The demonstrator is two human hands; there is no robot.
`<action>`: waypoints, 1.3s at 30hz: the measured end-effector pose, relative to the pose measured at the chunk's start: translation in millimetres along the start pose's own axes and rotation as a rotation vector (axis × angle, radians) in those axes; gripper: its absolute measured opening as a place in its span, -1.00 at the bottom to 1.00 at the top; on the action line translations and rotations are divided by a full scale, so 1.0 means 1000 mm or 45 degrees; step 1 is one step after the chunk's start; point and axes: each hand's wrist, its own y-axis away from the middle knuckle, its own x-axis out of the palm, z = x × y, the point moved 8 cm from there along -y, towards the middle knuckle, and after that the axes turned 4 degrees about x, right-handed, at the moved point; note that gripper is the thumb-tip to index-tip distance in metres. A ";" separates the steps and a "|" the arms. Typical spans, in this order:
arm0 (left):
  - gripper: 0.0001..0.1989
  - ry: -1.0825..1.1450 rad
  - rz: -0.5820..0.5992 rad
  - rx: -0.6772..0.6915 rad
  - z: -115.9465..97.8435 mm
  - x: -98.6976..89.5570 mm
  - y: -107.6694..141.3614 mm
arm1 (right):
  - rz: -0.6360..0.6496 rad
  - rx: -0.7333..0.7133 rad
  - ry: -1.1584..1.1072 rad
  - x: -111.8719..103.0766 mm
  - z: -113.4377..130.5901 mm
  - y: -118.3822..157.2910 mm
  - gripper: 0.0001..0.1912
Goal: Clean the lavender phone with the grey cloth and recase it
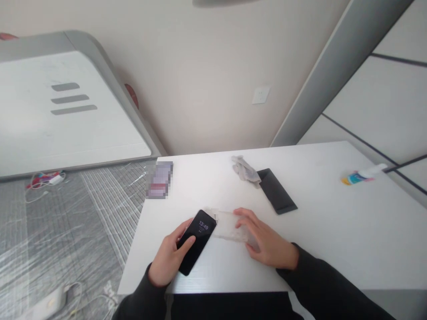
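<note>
Black smartphone (196,242), its screen showing 13:49, sits gripped in the left hand (163,260), thumb across the glass and fingers behind. The right hand (263,238), fingers spread, rests on a translucent plastic packet (228,226) just beside the phone, on the white bench (316,249). Farther off lie a flat black slab (276,191) and crumpled grey cloth (245,170).

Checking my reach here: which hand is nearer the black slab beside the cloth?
Right: the right hand rests in front of the black slab; the left hand, holding a phone, is farther, to its left.
</note>
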 end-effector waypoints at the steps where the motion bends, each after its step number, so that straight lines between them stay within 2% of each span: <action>1: -0.54 -0.029 0.021 0.009 -0.003 0.002 -0.004 | 0.036 -0.042 -0.051 -0.003 0.001 -0.002 -0.43; 4: -0.51 -0.263 0.155 0.138 -0.012 0.015 -0.014 | 0.107 -0.143 -0.145 -0.009 0.004 -0.009 -0.25; 7: -0.54 -0.758 0.339 0.343 -0.016 0.034 -0.020 | 0.153 -0.183 -0.185 -0.010 0.003 -0.016 -0.15; 10: -0.52 -1.221 0.458 0.504 -0.015 0.050 -0.022 | 0.187 -0.185 -0.225 -0.008 0.000 -0.019 -0.10; 12: -0.51 -1.446 0.491 0.601 -0.016 0.059 -0.022 | 0.199 -0.165 -0.258 -0.007 -0.002 -0.019 -0.07; 15: -0.50 -1.664 0.449 0.758 -0.019 0.070 -0.022 | 0.184 -0.144 -0.305 -0.009 -0.004 -0.019 -0.05; 22: -0.49 -1.671 0.288 1.064 -0.018 0.085 -0.013 | 0.214 -0.209 -0.394 -0.006 -0.008 -0.021 -0.02; 25: -0.47 -1.689 0.281 1.140 -0.017 0.089 -0.008 | 0.211 -0.256 -0.438 -0.007 -0.009 -0.021 -0.03; 28: -0.35 -1.745 0.292 1.188 -0.017 0.092 -0.005 | 0.210 -0.295 -0.477 -0.008 -0.009 -0.021 -0.04; 36: -0.33 -1.826 0.258 1.272 -0.010 0.096 -0.008 | 0.366 -0.192 -0.603 -0.008 -0.022 -0.028 0.00; 39: -0.33 -1.793 0.267 1.264 -0.007 0.099 -0.010 | 0.393 -0.232 -0.653 -0.010 -0.020 -0.032 -0.06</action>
